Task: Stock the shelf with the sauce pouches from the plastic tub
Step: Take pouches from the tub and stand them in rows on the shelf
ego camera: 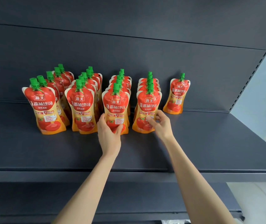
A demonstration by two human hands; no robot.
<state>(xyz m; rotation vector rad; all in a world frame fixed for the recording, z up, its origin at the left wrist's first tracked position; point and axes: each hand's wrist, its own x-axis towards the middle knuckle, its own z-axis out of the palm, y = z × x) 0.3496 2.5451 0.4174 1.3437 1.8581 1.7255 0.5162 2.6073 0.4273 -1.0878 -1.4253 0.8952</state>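
- Reaching up from the bottom edge, two bare forearms cross over a lower shelf (pixel 129 199) of dark grey metal; a pale white shape (pixel 258 204) sits below on the right, too blurred to identify
- Both arms extend onto the dark grey shelf (pixel 210 143) above, whose front lip runs across the view
- The left hand (pixel 108 135) grips the lower part of the third-row front pouch (pixel 116 104), with the thumb up its left edge and the fingers wrapped round its bottom right corner; the pouch stands upright on the shelf
- The right hand (pixel 160 125) holds the fourth-row front pouch (pixel 148 104) low on its right side, thumb laid across the printed front and the other fingers curled at the edge; this pouch is upright too
- To the left stand the second row (pixel 82 107) and then the first row (pixel 44 107), each a file of red and orange pouches with green caps running back from front to rear
- More pouches line up behind the two held ones, with only their caps and shoulders showing
- A single pouch (pixel 176 96) stands alone further right and further back, close to the back panel (pixel 129 50)
- At the far right a perforated upright (pixel 255 68) slants along the panel's edge
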